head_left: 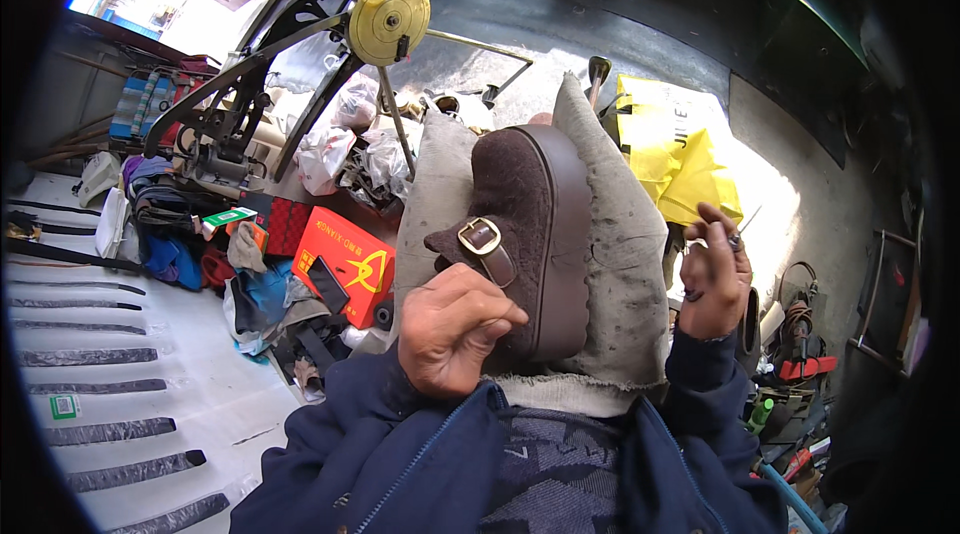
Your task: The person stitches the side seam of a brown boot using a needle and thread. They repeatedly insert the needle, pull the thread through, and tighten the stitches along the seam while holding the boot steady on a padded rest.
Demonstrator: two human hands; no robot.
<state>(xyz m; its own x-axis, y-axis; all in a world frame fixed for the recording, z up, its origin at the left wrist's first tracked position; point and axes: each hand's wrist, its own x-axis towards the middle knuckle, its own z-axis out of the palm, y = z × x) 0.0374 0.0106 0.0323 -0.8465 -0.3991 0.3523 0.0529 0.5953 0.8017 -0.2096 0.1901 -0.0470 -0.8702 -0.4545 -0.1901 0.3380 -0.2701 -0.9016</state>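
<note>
Best to keep the brown shoe still on the grey cloth, between left and right edges, with left hand curled by it, right hand apart past the right edge; cannot tell about gripping in either.

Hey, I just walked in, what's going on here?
A seated person has a brown platform shoe on the grey cloth over their lap, sole facing right. The left hand, fingers pinched, is just below its gold buckle. The right hand is raised, apart from the shoe, near a yellow bag.
</note>
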